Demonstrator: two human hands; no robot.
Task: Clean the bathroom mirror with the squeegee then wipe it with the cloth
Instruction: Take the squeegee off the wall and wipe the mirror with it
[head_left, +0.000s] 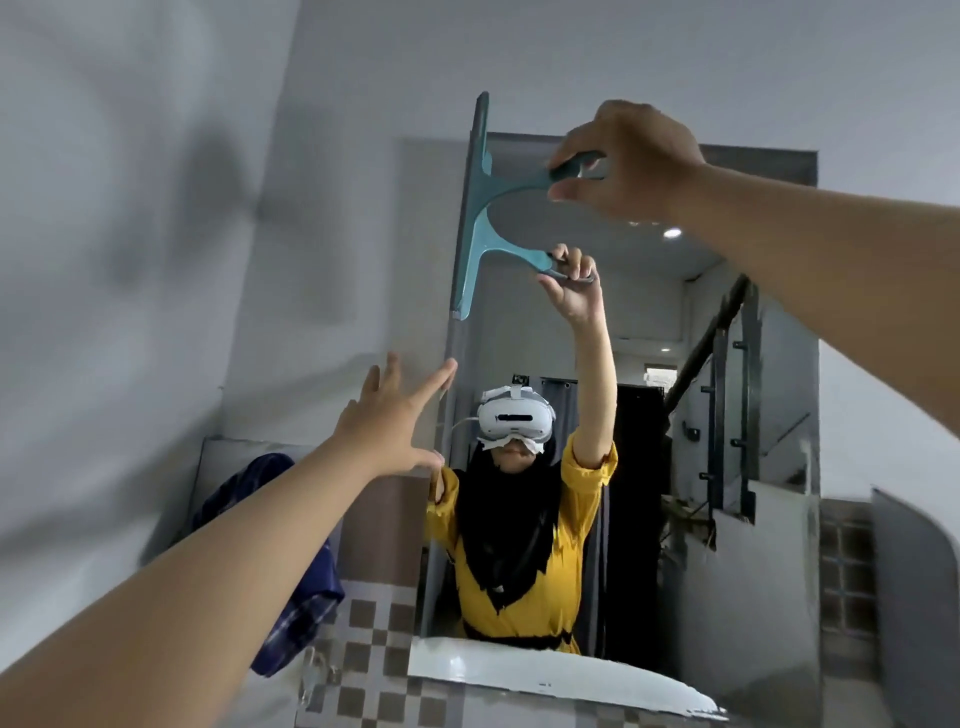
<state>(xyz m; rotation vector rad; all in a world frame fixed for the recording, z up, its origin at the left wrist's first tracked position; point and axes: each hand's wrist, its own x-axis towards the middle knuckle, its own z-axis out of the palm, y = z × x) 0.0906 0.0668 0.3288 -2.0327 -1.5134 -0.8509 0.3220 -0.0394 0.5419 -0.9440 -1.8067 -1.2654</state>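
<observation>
A teal squeegee (480, 171) stands with its blade upright against the top left edge of the mirror (675, 338). My right hand (628, 161) grips its handle from the right. My left hand (395, 415) is spread flat, its fingertips touching the mirror's left edge lower down. The glass reflects the squeegee, the raised arm and a person in a yellow top with a white headset. A dark blue checked cloth (291, 571) hangs on the wall left of the mirror.
A white sink rim (519, 670) runs below the mirror. Brown and white checked tiles (374, 654) cover the wall at the lower left. A metal tap (314, 675) shows beside the sink. Grey wall surrounds the mirror.
</observation>
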